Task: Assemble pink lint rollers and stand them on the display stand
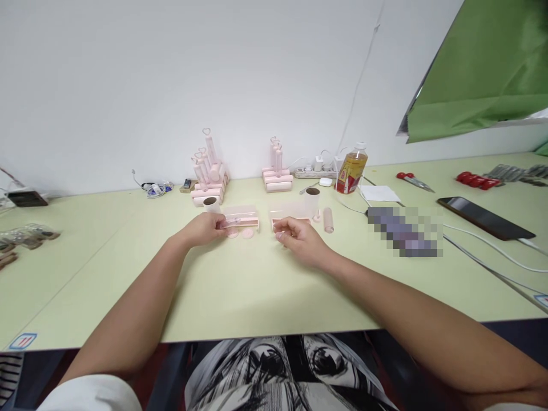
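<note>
While both forearms reach forward from the near edge of the pale green tabletop [107,268], the two hands work close to a pair of flat pink trays lying toward the back edge. The left hand [205,228] rests against the left end of the left pink tray [242,218], fingers curled on it in what looks like a pinch, though the exact grip is too small to read. That tray's long axis runs left to right, parallel to the back edge, so it lies just to the right of this hand. Two small pink discs [240,233] lie just in front of it. The right hand [297,237] sits just in front of the right pink tray [290,216], fingertips drawn together, perhaps on something tiny; I cannot tell. The hands are apart. A cup [312,201] and a small cylinder [328,220] stand to the right.
</note>
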`<state>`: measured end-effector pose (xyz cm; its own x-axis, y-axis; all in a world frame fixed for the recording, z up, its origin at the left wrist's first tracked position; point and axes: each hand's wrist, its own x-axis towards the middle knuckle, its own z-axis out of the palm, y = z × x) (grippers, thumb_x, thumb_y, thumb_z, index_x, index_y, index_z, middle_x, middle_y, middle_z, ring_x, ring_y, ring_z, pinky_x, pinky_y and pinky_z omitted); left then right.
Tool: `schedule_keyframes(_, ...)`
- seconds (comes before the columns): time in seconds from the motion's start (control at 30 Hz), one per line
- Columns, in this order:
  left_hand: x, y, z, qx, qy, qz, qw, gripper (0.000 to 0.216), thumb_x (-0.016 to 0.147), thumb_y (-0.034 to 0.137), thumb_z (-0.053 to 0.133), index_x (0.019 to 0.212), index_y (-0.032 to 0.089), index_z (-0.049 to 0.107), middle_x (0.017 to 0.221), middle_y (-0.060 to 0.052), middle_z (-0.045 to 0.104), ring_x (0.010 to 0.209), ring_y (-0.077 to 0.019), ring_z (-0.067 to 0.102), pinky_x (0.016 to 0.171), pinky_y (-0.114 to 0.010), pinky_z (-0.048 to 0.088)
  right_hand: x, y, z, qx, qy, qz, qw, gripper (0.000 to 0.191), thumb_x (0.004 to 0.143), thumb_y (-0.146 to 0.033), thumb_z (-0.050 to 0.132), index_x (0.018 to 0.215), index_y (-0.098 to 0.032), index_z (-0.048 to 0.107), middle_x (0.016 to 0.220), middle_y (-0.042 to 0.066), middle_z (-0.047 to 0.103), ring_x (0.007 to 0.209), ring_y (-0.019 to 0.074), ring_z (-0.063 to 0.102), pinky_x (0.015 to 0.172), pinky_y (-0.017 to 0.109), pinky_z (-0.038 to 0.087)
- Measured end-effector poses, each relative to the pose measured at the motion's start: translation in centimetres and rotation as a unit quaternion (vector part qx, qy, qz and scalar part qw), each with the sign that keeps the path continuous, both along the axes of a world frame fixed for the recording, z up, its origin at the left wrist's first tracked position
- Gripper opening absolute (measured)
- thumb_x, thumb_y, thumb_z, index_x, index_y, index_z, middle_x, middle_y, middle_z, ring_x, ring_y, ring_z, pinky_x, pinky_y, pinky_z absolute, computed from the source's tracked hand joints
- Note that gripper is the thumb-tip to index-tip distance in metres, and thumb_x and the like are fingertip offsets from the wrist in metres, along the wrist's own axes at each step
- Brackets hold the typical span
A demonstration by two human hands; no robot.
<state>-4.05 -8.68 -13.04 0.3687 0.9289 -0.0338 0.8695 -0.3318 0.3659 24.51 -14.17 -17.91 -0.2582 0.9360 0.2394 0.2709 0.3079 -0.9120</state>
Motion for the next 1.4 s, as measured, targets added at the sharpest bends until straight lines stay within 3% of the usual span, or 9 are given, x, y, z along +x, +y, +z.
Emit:
schedule_keyframes(0.27,-0.2,0.5,-0.5,-0.014,0.014,0.008,1.000,0.029,0.072,0.044,0.060,0.066,0.020,0.045,0.064,0.002,0.051,0.059,-0.0139,0.045,0.055,-0.026,0.029,-0.1,0.1,-0.1,-0.005,-0.009,-0.002,1.000,0.025,0.085,-0.039,0.058,0.100,-0.020,0.063,0.090,0.003,0.063,0.076,0.0147,0.056,0.069,0.030,0.046)
schedule_keyframes(0.47,-0.3,0.1,0.1,-0.022,-0.016,0.004,1.000,0.036,0.071,0.048,0.063,0.063,0.020,0.042,0.061,0.003,0.043,0.056,-0.0121,0.039,0.052,-0.026,0.025,-0.2,-0.1,0.0,-0.021,0.004,0.000,1.000,0.025,0.084,-0.037,0.059,0.100,-0.019,0.063,0.089,0.003,0.064,0.076,0.0155,0.059,0.069,0.031,0.048)
schedule_keyframes(0.67,3.9,-3.4,0.7,0.007,-0.053,-0.094,0.994,0.017,0.076,0.036,0.058,0.076,0.020,0.050,0.067,0.003,0.053,0.059,-0.0131,0.047,0.056,-0.025,0.032,-0.4,-0.9,0.9,-0.035,0.038,0.086,0.995,0.035,0.084,-0.042,0.061,0.109,-0.018,0.055,0.073,-0.002,0.055,0.061,0.0123,0.052,0.059,0.027,0.043)
schedule_keyframes(0.8,7.3,-6.0,-0.2,0.026,-0.065,-0.156,0.985,0.018,0.077,0.033,0.059,0.088,0.020,0.055,0.077,-0.001,0.061,0.066,-0.0162,0.054,0.058,-0.026,0.034,-0.5,-1.7,1.5,0.016,-0.036,0.130,0.991,0.027,0.083,-0.044,0.063,0.086,-0.018,0.058,0.067,-0.003,0.050,0.061,0.0113,0.044,0.057,0.025,0.034)
schedule_keyframes(0.97,7.9,-6.2,-0.4,0.075,-0.055,-0.120,0.988,0.021,0.079,0.039,0.060,0.088,0.020,0.057,0.081,-0.003,0.065,0.072,-0.0193,0.057,0.060,-0.028,0.035,-0.3,-1.7,1.9,0.038,-0.030,0.048,0.998,0.029,0.084,-0.041,0.060,0.066,-0.018,0.053,0.060,-0.004,0.047,0.057,0.0107,0.042,0.054,0.025,0.033)
schedule_keyframes(1.07,7.5,-5.5,-0.1,0.093,-0.018,-0.048,0.994,0.019,0.081,0.038,0.056,0.075,0.020,0.056,0.075,-0.004,0.064,0.068,-0.0198,0.057,0.056,-0.028,0.031,0.0,-1.2,1.8,0.000,0.074,0.046,0.996,0.030,0.082,-0.046,0.062,0.073,-0.019,0.054,0.057,-0.005,0.048,0.049,0.0095,0.043,0.049,0.025,0.035)
schedule_keyframes(1.17,7.7,-5.5,-0.3,0.087,-0.005,-0.013,0.996,0.023,0.081,0.037,0.056,0.067,0.019,0.055,0.069,-0.004,0.063,0.064,-0.0197,0.057,0.054,-0.028,0.029,0.0,-1.1,1.3,-0.027,0.154,0.135,0.978,0.043,0.075,-0.056,0.068,0.094,-0.018,0.059,0.063,-0.004,0.055,0.048,0.0107,0.051,0.047,0.025,0.041)
schedule_keyframes(1.27,8.5,-6.1,-0.7,0.068,-0.035,-0.028,0.997,0.022,0.080,0.035,0.056,0.065,0.019,0.059,0.065,-0.004,0.064,0.062,-0.0191,0.057,0.054,-0.028,0.031,-0.2,-1.4,1.0,-0.048,0.155,0.198,0.967,0.056,0.073,-0.058,0.071,0.109,-0.017,0.062,0.070,-0.001,0.060,0.050,0.0112,0.054,0.047,0.026,0.043)
schedule_keyframes(1.4,9.1,-6.5,-1.2,0.018,-0.120,-0.072,0.990,0.019,0.079,0.033,0.056,0.070,0.019,0.065,0.069,-0.004,0.067,0.064,-0.0180,0.059,0.058,-0.027,0.037,-0.3,-1.9,1.2,-0.037,0.142,0.189,0.971,0.046,0.083,-0.055,0.062,0.105,-0.015,0.068,0.074,0.003,0.063,0.051,0.0117,0.057,0.049,0.027,0.046)
